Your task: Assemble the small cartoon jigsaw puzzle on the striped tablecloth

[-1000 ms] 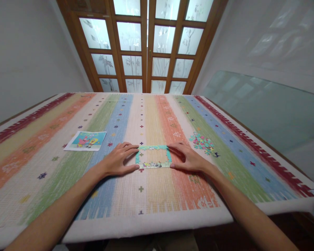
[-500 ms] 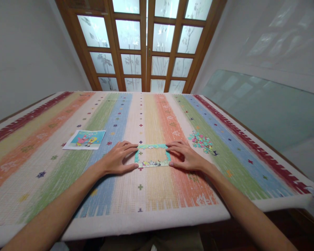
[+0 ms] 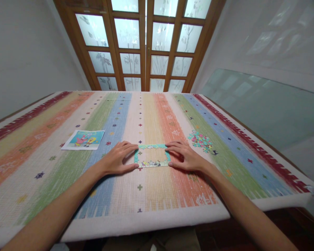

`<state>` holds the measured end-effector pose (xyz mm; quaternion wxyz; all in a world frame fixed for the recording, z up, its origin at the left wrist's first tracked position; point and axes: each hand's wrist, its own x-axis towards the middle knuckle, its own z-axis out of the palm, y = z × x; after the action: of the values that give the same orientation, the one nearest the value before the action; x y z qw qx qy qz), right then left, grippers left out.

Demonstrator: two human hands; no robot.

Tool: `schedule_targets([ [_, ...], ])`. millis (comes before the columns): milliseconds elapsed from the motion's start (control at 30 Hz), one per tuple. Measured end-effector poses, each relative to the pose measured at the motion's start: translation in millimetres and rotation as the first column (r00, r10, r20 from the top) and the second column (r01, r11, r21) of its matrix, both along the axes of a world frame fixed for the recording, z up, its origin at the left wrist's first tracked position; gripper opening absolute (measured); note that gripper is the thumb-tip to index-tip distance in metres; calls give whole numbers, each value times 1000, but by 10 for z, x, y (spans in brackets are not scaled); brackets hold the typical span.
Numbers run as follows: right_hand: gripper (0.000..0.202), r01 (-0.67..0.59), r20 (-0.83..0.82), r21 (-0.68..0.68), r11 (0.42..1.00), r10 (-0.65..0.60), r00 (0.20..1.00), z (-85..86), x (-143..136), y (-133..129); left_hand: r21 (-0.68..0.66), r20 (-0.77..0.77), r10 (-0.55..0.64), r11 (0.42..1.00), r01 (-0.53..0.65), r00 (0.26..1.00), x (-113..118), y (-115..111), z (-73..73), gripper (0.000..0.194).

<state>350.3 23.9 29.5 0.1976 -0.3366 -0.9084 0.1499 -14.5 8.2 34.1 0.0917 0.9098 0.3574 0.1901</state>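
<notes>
A rectangular jigsaw puzzle border (image 3: 152,164) of joined pieces lies flat on the striped tablecloth, with the cloth showing through its middle. My left hand (image 3: 117,157) holds its left end, fingertips at the upper corner and thumb at the lower one. At the opposite end, my right hand (image 3: 186,156) grips the border the same way, thumb by the lower right corner. Both palms are arched off the cloth. To the right of my right hand lies a loose heap of small jigsaw pieces (image 3: 201,141), mostly teal, pink and yellow.
A printed cartoon picture (image 3: 83,140) lies on the cloth left of my left hand. The striped tablecloth (image 3: 131,198) covers the table to its near edge. A glass panel (image 3: 264,104) stands along the right wall. Wooden doors with frosted panes (image 3: 131,33) are beyond the table.
The view has shifted very slightly. Both hands stay on the puzzle border, and the border, heap of pieces and picture show no clear movement on the cloth.
</notes>
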Motion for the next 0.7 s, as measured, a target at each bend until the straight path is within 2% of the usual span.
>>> schedule_targets([
  [467,44,-16,-55,34,999,18,998,-11,-71,2,-46,60,58,997,-55,997,49,-14,-27,53],
  [700,43,-7,-53,48,999,9,999,-49,-73,1,-25,21,70,997,-69,997,49,-2,-57,59],
])
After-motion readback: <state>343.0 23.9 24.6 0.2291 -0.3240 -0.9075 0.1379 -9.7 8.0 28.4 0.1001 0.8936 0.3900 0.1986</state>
